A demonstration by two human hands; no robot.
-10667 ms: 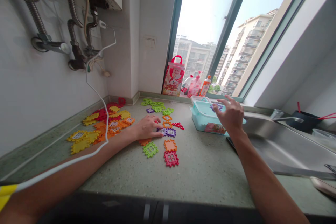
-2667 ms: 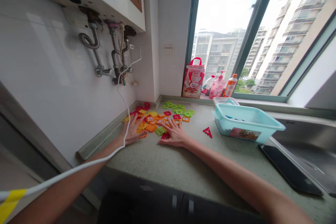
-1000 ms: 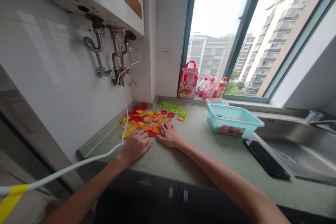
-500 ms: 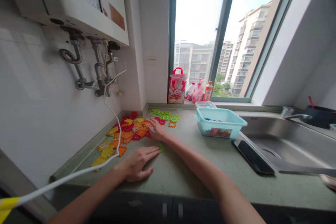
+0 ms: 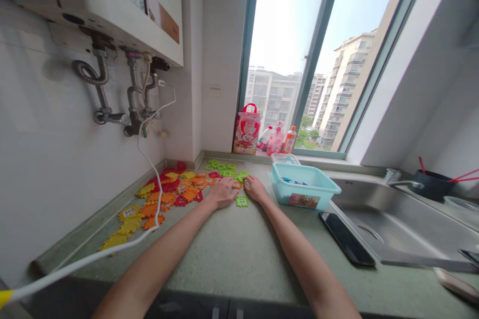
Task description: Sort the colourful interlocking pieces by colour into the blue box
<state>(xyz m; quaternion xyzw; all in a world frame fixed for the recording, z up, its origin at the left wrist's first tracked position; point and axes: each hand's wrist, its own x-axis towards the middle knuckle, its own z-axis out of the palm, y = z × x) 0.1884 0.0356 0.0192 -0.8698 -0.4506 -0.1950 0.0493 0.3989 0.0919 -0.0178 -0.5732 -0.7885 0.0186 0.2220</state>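
Observation:
My left hand (image 5: 223, 193) lies palm down at the right edge of the pile, its fingers stretched out beside a small orange toothed-edge plastic piece (image 5: 236, 185). Close by on the right, my right hand (image 5: 256, 189) has its fingers together and bent over a green toothed-edge piece (image 5: 246, 181), partly covering it. A single green piece with a square window pattern (image 5: 242, 201) rests on the counter between the hands, nearer to me. Behind the hands lie several more green pieces (image 5: 221, 167). Red pieces (image 5: 181, 201), orange pieces (image 5: 190, 193) and yellow pieces (image 5: 129, 224) overlap to the left.
A light-blue tub (image 5: 307, 184) with dark blue pieces inside stands right of my hands, its clear lid behind. A black phone (image 5: 346, 239) lies before the steel sink (image 5: 396, 229). A white cable (image 5: 93, 259) crosses the left pieces. Bottles (image 5: 276, 140) line the windowsill.
My left hand has moved right and away from me; the single green piece has shifted the same way. My right hand has left the orange and red pile and moved right. The view has tilted slightly.

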